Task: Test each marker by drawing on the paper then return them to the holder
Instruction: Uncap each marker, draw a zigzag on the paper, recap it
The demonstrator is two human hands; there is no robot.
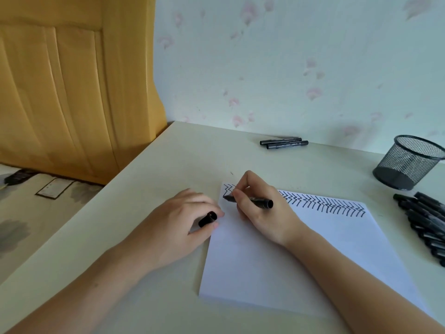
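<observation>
I see the right hand (pixel 262 210) gripping a black marker (pixel 250 200), its tip touching the paper (pixel 301 256) at the far left corner, where zigzag lines (pixel 325 203) run along the far edge. The left hand (pixel 178 222) rests at the paper's left edge, pinching a black cap (pixel 207 219). Right of the paper lies a pile of markers (pixel 426 225); beyond it stands the mesh holder (pixel 407 162). Two more markers (pixel 284 142) lie on the counter (pixel 156 169) beyond the paper, near the wall.

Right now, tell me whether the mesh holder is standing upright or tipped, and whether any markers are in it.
Tipped: the mesh holder leans on the table, rim tilted toward the wall. No markers show through the mesh; the pile of markers lies beside it.
</observation>
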